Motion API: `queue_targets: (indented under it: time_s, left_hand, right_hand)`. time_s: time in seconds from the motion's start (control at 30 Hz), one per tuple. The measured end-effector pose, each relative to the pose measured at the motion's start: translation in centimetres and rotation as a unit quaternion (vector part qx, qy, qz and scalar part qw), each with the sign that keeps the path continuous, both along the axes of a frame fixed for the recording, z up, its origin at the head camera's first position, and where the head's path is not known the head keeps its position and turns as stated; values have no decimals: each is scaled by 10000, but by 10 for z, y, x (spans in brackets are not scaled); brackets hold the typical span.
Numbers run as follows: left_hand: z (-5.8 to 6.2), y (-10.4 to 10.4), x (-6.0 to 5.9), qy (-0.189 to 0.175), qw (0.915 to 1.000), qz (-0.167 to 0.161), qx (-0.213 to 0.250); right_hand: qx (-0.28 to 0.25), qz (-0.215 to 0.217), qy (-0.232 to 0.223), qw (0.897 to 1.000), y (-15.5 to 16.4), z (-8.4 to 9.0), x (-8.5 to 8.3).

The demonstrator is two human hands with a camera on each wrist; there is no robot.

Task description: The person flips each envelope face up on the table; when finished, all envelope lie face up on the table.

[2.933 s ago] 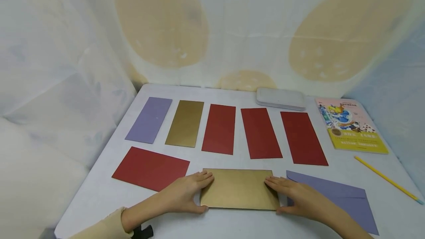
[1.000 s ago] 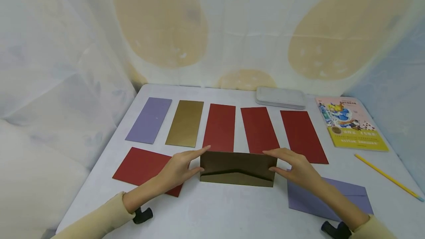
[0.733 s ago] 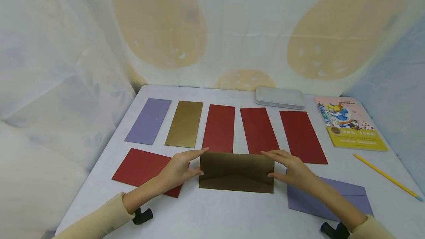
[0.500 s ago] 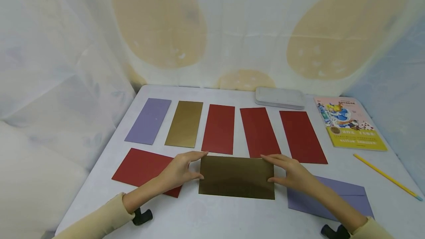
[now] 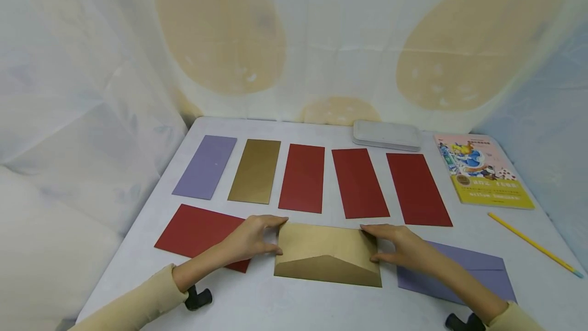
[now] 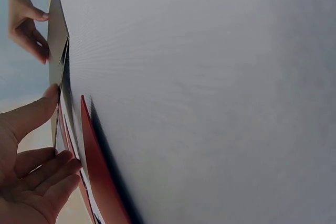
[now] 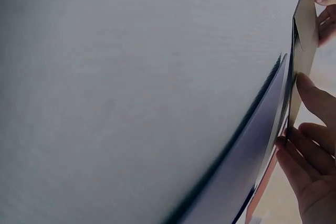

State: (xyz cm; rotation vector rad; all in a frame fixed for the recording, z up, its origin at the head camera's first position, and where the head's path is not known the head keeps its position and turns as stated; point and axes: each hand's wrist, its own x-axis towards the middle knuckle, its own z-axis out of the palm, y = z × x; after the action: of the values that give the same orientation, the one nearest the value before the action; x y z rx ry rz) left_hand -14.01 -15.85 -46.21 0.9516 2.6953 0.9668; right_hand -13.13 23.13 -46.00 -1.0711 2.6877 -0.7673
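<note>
The gold envelope (image 5: 327,254) lies on the white table (image 5: 321,305), with its flap side up. You can see the pointed flap lying shut across its lower half. So the turning over looks done to me. What is left, I think, is to lay it down flat and let go, because its far edge seems to sit a little off the table.

The left hand (image 5: 251,236) pinches the left end of the gold envelope, thumb on the near side and fingers over the far edge. The right hand (image 5: 398,246) pinches the right end the same way. In the left wrist view the left hand's thumb (image 6: 31,114) presses on the thin edge of the paper.

The gold envelope looks shiny and smooth, a light gold on top and darker gold on the flap. It is long and flat, with sharp corners.

Just left of the gold envelope lies a red envelope (image 5: 197,231). Just right of it lies a purple envelope (image 5: 464,272). Behind it lies a row of five cards, one purple (image 5: 205,166), one gold (image 5: 254,170) and three red (image 5: 360,183). Well behind and to the right of it are a grey case (image 5: 387,135), a picture book (image 5: 483,170) and a yellow pencil (image 5: 533,244).
</note>
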Motion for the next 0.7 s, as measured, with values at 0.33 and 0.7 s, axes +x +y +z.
queue_targets:
  time_s: [0.33, 0.7]
  left_hand:
    - [4, -3, 3, 458, 9977, -300, -404]
    - [12, -9, 31, 15, 9840, -1244, -1277]
  right_hand:
    - [7, 175, 312, 9994, 0, 5, 4]
    - [472, 272, -31, 9985, 4, 16, 18]
